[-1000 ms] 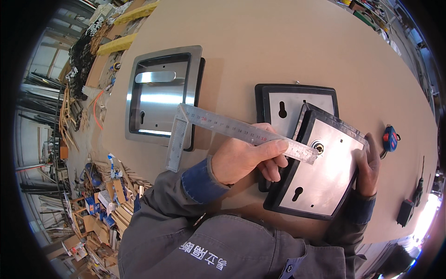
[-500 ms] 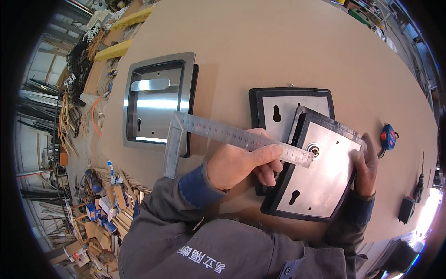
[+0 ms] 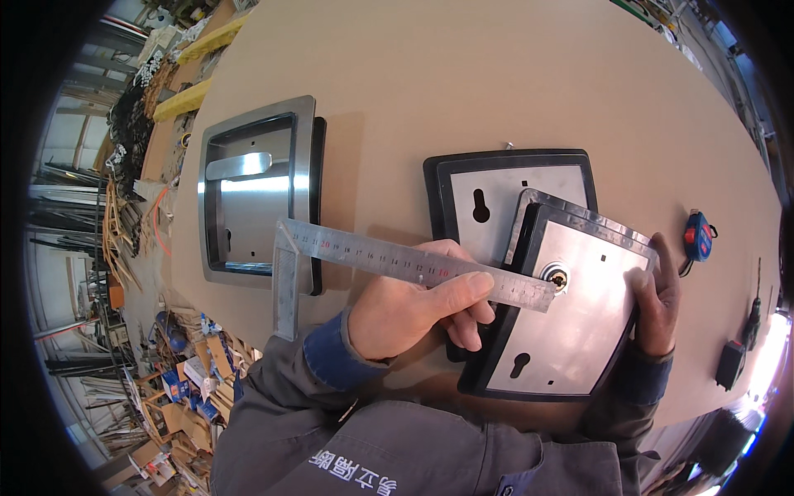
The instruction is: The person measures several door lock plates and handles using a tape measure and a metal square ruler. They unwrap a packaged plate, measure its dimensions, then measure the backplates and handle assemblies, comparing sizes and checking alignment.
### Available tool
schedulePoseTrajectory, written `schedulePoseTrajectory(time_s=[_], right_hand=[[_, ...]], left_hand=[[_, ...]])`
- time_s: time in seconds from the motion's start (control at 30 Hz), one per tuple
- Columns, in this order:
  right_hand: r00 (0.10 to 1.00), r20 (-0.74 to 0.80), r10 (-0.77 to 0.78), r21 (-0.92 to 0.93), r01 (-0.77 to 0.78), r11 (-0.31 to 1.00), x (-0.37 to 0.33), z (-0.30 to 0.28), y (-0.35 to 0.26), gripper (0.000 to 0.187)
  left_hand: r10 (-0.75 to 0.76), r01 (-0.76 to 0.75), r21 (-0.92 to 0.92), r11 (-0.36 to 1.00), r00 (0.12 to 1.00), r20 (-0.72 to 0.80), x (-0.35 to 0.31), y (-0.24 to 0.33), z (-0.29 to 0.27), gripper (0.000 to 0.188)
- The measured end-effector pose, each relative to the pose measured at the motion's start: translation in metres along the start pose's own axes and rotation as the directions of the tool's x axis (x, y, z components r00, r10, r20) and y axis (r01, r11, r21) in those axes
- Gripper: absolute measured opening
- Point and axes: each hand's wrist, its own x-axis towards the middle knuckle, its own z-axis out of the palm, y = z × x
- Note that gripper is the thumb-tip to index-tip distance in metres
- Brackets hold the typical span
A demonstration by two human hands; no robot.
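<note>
My left hand point(image 3: 405, 314) pinches the blade of a metal try square point(image 3: 372, 255) between thumb and fingers. The blade's far end lies across a black-rimmed metal lock plate point(image 3: 571, 339), just below its round lock cylinder point(image 3: 557, 279). Gripping that plate's right edge is my right hand point(image 3: 659, 302), thumb on the face, other fingers mostly hidden. The plate is tilted and overlaps a second black-rimmed plate point(image 3: 517, 179) with a keyhole-shaped cutout. Farther left, a recessed steel handle unit point(image 3: 269, 217) rests near the square's stock.
Everything lies on a large brown board point(image 3: 380, 74). A small screw point(image 3: 509, 146) stands behind the second plate. To the right are a blue and red tape measure point(image 3: 700, 237) and a cordless drill point(image 3: 732, 364). Cardboard boxes point(image 3: 178, 413) and scraps clutter the floor at left.
The view has shifted slightly, so the handle unit appears farther left and the tape measure farther right. Both hands keep their holds, and the square's blade stays beside the lock cylinder.
</note>
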Motion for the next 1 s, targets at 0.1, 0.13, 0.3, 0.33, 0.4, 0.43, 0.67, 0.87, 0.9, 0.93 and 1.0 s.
schedulePoseTrajectory(time_s=[0.1, 0.13, 0.3, 0.33, 0.4, 0.43, 0.67, 0.87, 0.9, 0.93, 1.0], right_hand=[[1.000, 0.000, 0.013, -0.003, -0.013, 1.000, -0.0020, 0.0006, -0.0033, 0.082], [1.000, 0.003, 0.009, -0.006, -0.009, 1.000, -0.0019, 0.0012, -0.0048, 0.082], [1.000, -0.009, 0.005, -0.031, -0.005, 1.000, 0.0001, 0.0006, -0.0058, 0.081], [1.000, -0.014, 0.005, -0.026, -0.005, 1.000, 0.0004, 0.0024, -0.0056, 0.080], [1.000, -0.020, 0.013, -0.037, -0.013, 0.999, 0.0007, 0.0035, -0.0068, 0.078], [1.000, -0.022, 0.021, -0.053, -0.022, 0.998, 0.0008, 0.0031, -0.0081, 0.078], [0.999, -0.026, 0.031, -0.057, -0.033, 0.998, 0.0001, 0.0032, -0.0084, 0.077], [0.999, -0.005, 0.042, 0.029, -0.042, 0.999, -0.0017, 0.0019, -0.0067, 0.084], [0.999, 0.006, 0.052, 0.041, -0.053, 0.998, -0.0015, 0.0009, -0.0073, 0.085], [0.998, 0.017, 0.063, 0.053, -0.064, 0.997, -0.0013, -0.0001, -0.0073, 0.086], [0.998, 0.026, 0.062, 0.068, -0.064, 0.996, -0.0019, -0.0009, -0.0074, 0.087]], left_hand=[[-0.004, 0.004, -0.005, 1.000, 1.000, 0.000, 0.0002, -0.0005, 0.0002, 0.024], [-0.009, 0.009, -0.005, 1.000, 1.000, -0.006, 0.0002, -0.0001, 0.0004, 0.023], [-0.009, 0.009, -0.008, 1.000, 1.000, -0.017, 0.0015, -0.0003, 0.0009, 0.021], [-0.004, 0.004, -0.014, 1.000, 1.000, -0.014, 0.0014, -0.0002, 0.0014, 0.020], [0.005, -0.005, -0.028, 1.000, 1.000, -0.008, 0.0009, 0.0002, 0.0016, 0.019], [0.006, -0.006, -0.028, 1.000, 1.000, -0.006, 0.0009, 0.0001, 0.0016, 0.019], [0.015, -0.014, -0.024, 1.000, 1.000, 0.009, 0.0013, -0.0010, 0.0003, 0.018], [0.007, -0.007, -0.015, 1.000, 1.000, 0.020, 0.0019, -0.0012, -0.0022, 0.020], [0.007, -0.007, -0.010, 1.000, 1.000, 0.023, 0.0017, -0.0011, -0.0027, 0.020], [0.017, -0.017, -0.005, 1.000, 1.000, 0.021, 0.0014, -0.0009, -0.0028, 0.021], [0.036, -0.036, 0.003, 0.999, 0.999, 0.026, 0.0017, -0.0020, -0.0021, 0.022]])
